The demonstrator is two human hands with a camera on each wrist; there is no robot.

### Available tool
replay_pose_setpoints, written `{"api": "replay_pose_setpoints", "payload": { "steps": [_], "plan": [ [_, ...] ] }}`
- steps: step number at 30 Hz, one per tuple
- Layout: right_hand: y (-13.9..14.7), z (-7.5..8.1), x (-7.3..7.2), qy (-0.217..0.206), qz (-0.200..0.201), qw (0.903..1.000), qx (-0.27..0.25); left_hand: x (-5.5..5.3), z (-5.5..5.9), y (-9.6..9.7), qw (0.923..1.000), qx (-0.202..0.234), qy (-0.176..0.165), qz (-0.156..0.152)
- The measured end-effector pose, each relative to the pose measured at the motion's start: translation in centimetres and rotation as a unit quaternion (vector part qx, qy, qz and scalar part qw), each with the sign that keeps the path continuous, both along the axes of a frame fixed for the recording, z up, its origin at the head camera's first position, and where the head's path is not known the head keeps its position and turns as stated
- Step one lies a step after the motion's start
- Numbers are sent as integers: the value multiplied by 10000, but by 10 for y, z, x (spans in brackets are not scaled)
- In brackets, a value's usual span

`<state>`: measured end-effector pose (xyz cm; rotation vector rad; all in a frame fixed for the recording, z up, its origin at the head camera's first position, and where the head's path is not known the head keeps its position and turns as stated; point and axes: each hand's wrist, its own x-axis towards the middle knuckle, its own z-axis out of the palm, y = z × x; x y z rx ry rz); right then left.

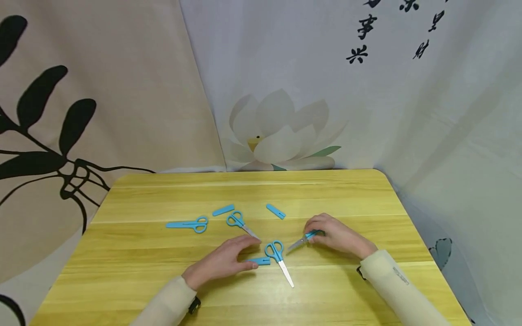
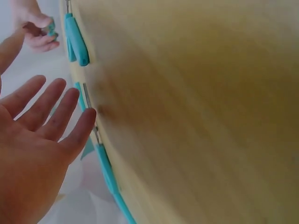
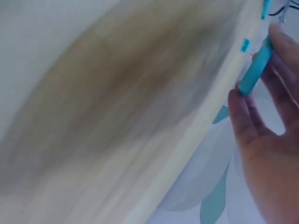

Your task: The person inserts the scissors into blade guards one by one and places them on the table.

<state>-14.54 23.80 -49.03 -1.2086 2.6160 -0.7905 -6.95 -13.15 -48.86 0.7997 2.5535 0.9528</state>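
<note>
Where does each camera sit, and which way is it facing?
Head: on the head, facing forward and down at the table; left grip, right grip, sleeves show.
Left wrist: on that wrist, facing the left grip; right grip beyond.
Right wrist: on that wrist, facing the right grip; only it shows.
Head and right wrist share the held scissors.

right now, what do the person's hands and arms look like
The left hand and right hand are ungloved. The left sleeve and right sleeve are pale cream, the latter with a small grey marking. A black piece shows beneath each.
</note>
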Motion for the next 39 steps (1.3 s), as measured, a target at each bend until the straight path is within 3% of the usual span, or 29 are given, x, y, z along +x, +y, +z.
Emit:
{"api": "replay_pose_setpoints", "payload": {
  "steps": [9, 18, 28, 39],
  "plan": [
    [6, 4, 16, 157, -378, 9987, -288, -9, -4, 5, 9996, -26, -152, -253],
    [8, 7, 20, 52, -603, 9976, -334, -13, -7, 10, 9981, -247, -389, -419],
    [8, 3, 21, -82, -680, 9971, -333, -15, -16, 13, 9988, -64, -299, -375],
    [6, -1, 20, -73, -672, 9972, -312, -17, -17, 15, 9960, -189, 201, -855]
  ]
}}
